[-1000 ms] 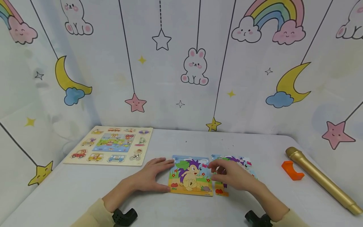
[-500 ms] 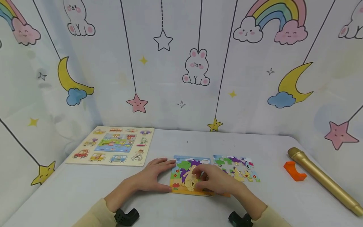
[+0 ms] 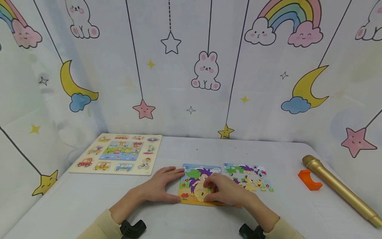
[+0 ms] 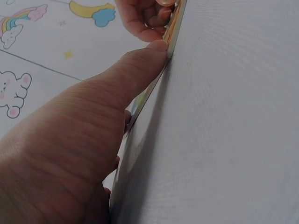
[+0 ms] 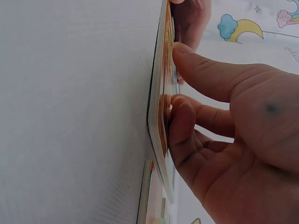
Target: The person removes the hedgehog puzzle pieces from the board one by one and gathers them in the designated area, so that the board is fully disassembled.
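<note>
My left hand (image 3: 158, 186) lies spread at the left side of a square hedgehog puzzle (image 3: 191, 189). Its thumb (image 4: 156, 49) touches the puzzle's near edge, and its fingertips reach the upper left corner. Over the right half of the puzzle is my right hand (image 3: 228, 191), hiding that part of the picture. In the right wrist view, the thumb (image 5: 184, 51) and bent fingers (image 5: 181, 116) touch the puzzle's face, set apart from each other, with no loose piece showing between them. Close to the right lie several matching hedgehog pieces (image 3: 250, 182) with white gaps among them, partly covered by my right hand.
A larger cream vehicle puzzle board (image 3: 146, 171) lies at the back left of the white table (image 3: 179, 222). At the right are an orange curved block (image 3: 308, 181) and a long gold microphone (image 3: 337, 186). A patterned cloth (image 3: 191, 126) hangs behind the table.
My right hand has moved left, from over the pieces at the right onto the hedgehog puzzle, then shifted only slightly. My left hand keeps its place at the puzzle's left side.
</note>
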Available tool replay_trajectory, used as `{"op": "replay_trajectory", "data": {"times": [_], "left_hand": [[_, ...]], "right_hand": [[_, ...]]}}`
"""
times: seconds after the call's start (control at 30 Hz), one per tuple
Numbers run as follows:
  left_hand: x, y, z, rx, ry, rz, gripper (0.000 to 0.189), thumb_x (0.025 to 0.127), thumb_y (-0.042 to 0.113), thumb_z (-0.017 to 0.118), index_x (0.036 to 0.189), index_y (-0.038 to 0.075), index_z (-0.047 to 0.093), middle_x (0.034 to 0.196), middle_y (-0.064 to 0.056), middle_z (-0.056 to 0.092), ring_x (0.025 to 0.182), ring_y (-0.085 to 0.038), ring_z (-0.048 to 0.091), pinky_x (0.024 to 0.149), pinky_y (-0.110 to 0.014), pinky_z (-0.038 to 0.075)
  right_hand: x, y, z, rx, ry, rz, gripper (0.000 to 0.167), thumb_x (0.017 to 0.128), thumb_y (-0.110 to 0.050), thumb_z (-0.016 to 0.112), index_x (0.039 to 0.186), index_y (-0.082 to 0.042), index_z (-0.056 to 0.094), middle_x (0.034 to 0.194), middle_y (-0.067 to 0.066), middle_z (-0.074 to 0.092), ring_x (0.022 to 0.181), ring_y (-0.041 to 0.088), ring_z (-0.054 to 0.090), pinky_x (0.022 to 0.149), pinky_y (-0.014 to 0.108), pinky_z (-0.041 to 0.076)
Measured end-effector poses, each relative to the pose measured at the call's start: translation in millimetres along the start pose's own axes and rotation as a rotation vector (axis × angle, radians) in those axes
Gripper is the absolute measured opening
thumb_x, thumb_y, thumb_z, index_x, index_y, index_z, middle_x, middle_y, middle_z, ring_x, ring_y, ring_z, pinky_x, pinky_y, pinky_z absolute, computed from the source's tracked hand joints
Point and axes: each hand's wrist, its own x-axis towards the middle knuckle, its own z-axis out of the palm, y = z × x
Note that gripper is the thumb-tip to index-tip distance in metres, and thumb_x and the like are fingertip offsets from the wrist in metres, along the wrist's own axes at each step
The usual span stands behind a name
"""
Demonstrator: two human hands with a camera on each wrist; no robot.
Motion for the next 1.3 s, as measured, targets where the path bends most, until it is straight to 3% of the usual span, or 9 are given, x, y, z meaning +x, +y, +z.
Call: {"op": "replay_trajectory", "data": {"times": [0.4, 0.9, 1.3], "left_hand": [[-0.9, 1.1, -0.5, -0.005, -0.009, -0.013, 0.086, 0.083, 0.058, 0.075, 0.153, 0.018, 0.046, 0.159, 0.005, 0.038, 0.148, -0.031, 0.022, 0.115, -0.062, 0.020], [0.3, 1.7, -0.4, -0.008, -0.012, -0.010, 0.086, 0.083, 0.058, 0.075, 0.153, 0.017, 0.047, 0.159, 0.004, 0.039, 0.149, -0.031, 0.022, 0.115, -0.062, 0.020], [-1.0, -0.1, -0.1, 0.002, -0.005, -0.003, 0.086, 0.083, 0.059, 0.074, 0.153, 0.017, 0.047, 0.159, 0.004, 0.039, 0.149, -0.032, 0.022, 0.115, -0.063, 0.019]], "right_hand": [[-1.7, -6, 2, 0.055, 0.019, 0.051, 0.029, 0.090, -0.024, 0.079, 0.106, -0.011, 0.059, 0.090, -0.001, 0.056, 0.081, 0.017, 0.054, 0.068, 0.026, 0.047], [-1.3, -3, 2, 0.136, 0.059, 0.009, 0.016, 0.095, -0.015, 0.073, 0.102, -0.014, 0.059, 0.087, -0.004, 0.062, 0.083, 0.019, 0.058, 0.071, 0.027, 0.051], [-18.0, 2, -27, 0.162, 0.122, -0.065, 0.012, 0.098, -0.015, 0.068, 0.105, -0.009, 0.059, 0.091, 0.000, 0.062, 0.083, 0.019, 0.060, 0.071, 0.027, 0.052]]}}
